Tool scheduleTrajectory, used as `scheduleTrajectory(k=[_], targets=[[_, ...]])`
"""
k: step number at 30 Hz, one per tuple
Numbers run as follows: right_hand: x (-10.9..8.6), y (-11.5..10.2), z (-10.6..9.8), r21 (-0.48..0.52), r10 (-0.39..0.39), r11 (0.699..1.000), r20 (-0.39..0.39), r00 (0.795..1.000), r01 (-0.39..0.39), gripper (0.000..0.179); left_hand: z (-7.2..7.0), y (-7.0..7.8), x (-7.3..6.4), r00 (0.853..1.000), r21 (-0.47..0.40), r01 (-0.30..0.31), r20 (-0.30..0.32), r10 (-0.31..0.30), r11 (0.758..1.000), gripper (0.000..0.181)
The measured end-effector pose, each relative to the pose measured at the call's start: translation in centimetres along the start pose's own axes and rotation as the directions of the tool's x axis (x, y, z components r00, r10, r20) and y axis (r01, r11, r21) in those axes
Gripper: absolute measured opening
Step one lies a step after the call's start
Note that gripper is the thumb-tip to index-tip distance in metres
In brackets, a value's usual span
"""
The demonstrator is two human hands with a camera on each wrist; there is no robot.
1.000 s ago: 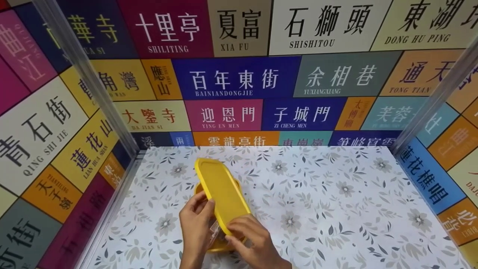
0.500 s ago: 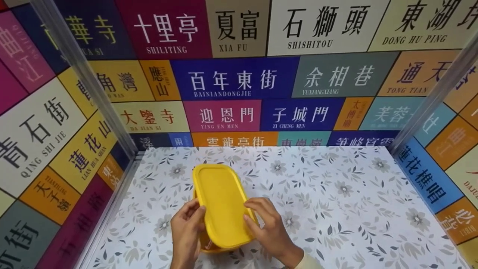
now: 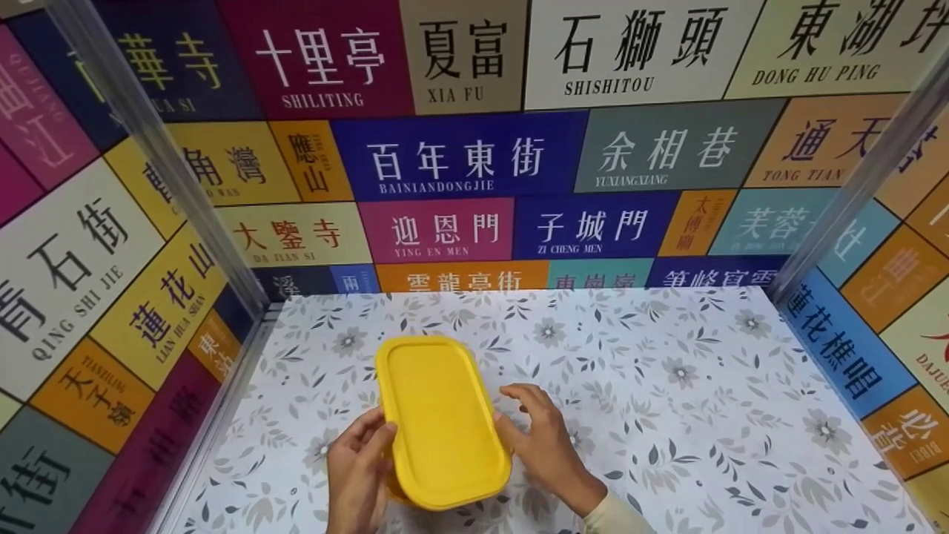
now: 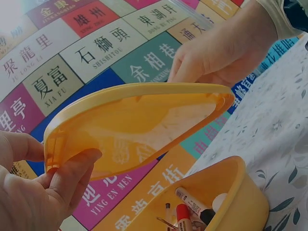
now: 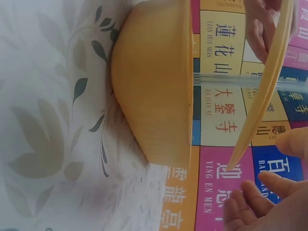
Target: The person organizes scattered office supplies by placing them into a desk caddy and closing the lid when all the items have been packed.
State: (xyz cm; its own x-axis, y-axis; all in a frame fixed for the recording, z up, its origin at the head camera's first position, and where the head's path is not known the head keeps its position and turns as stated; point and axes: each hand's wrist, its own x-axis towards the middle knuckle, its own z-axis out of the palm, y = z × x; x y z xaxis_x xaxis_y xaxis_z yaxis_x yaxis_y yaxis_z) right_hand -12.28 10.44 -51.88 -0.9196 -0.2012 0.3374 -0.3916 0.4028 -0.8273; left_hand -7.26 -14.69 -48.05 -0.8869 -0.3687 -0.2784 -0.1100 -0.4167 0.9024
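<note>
A yellow plastic lid (image 3: 445,423) is held above its matching box (image 4: 252,197), and the wrist views show a gap between the two. My left hand (image 3: 356,467) pinches the lid's left edge, its thumb and fingers on either side of the rim in the left wrist view. By the opposite edge is my right hand (image 3: 549,445), fingers loosely bent and spread, the fingertips close beside the rim. Inside the box lie a white tube with a black end (image 4: 192,201), a red-capped pen-like item (image 4: 184,217) and other small things. From the head view the lid hides them.
The box stands on a tabletop (image 3: 667,445) covered in a white leaf-and-flower print. Panels with coloured place-name signs (image 3: 460,156) rise at the back and both sides. Clear corner posts (image 3: 156,148) join them.
The lid, tilted up a second ago, has levelled out and come nearer over the box. My left hand has shifted slightly left with it. My right hand has moved off its near end to the right side.
</note>
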Motion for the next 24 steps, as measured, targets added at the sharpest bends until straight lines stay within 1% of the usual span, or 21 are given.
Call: scheduleTrajectory(k=[4,7,10,14,18,22,24], targets=[[0.3,0.5,-0.1,0.066,0.069,0.995,0.101,0.992,-0.076,0.033,-0.3,-0.1,0.0,1.0,-0.033,0.01,0.023,-0.01,0.999,0.042],[0.4,0.9,0.0,0.091,0.101,0.989,0.154,0.983,-0.116,0.034,-0.5,-0.1,-0.1,0.999,-0.042,0.021,0.035,-0.019,0.999,0.043],[0.5,1.1,0.1,0.108,0.121,0.984,0.18,0.976,-0.142,0.032,-0.6,-0.2,-0.1,0.998,-0.057,0.028,0.05,-0.025,0.998,0.044],[0.4,1.2,0.2,0.146,0.138,0.975,0.188,0.972,-0.167,0.026,-0.9,-0.4,-0.2,0.997,-0.068,0.027,0.076,-0.021,0.997,0.044],[0.4,1.0,0.3,0.18,0.157,0.965,0.175,0.972,-0.188,0.024,-1.2,-0.5,-0.2,0.997,-0.026,0.025,0.079,-0.023,0.999,0.045],[0.3,0.9,0.3,0.187,0.166,0.963,0.159,0.973,-0.195,0.022,-1.5,-0.7,-0.1,0.999,0.077,0.031,0.03,-0.033,0.997,0.047],[0.3,0.8,0.4,0.177,0.169,0.965,0.154,0.974,-0.195,0.02,-1.6,-0.9,0.0,1.0,0.149,0.028,-0.007,-0.027,0.988,0.046]])
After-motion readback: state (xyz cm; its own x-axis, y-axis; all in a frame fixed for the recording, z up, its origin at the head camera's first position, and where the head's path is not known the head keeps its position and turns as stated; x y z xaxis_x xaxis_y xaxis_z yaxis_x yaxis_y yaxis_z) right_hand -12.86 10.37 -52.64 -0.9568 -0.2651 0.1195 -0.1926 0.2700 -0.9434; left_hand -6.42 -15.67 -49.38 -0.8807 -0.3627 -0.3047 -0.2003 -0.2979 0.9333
